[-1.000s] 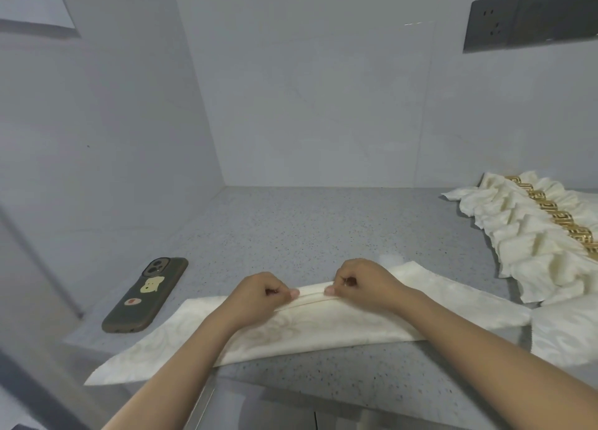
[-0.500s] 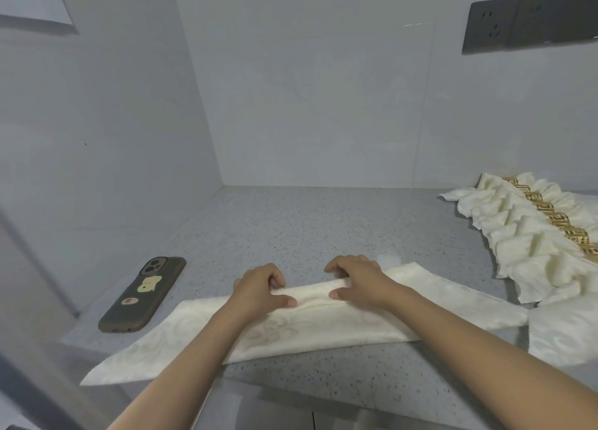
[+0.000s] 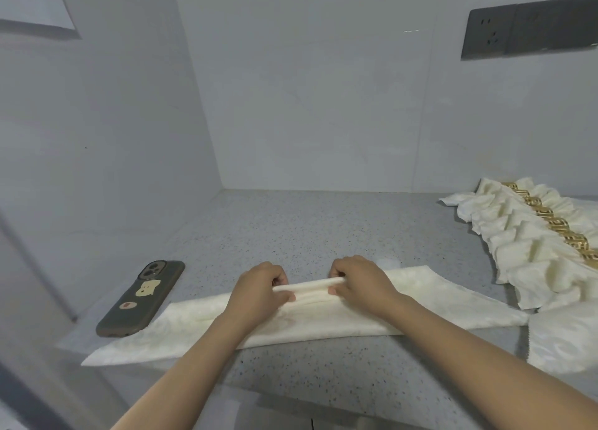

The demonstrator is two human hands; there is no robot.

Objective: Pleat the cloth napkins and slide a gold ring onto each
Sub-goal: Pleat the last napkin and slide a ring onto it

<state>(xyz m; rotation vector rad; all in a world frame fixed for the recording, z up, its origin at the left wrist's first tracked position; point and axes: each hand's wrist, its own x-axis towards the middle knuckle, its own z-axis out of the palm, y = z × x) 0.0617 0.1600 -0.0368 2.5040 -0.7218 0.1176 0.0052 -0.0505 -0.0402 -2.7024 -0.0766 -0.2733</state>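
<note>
Both hands are now lifting a narrow fold of the cream napkin [image 3: 323, 319] off its surface; 0.5 s ago they were pressing flatter against it. Left hand [image 3: 259, 289] and right hand [image 3: 357, 280] are each pinching that raised pleat between thumb and curled fingers, near each other at the napkin's middle. The napkin is lying along the front of the grey countertop [image 3: 323, 232], its left corner reaching the counter edge. Bare counter is extending behind the napkin to the wall. 1 phone [image 3: 142, 297] is touching the napkin's left end. Right of the napkin, the finished napkins [image 3: 530, 248] with gold rings [image 3: 556, 225] are running out of frame, so their count is unclear. 1 flat cloth [image 3: 569, 335] beside them is also being cut off.
</note>
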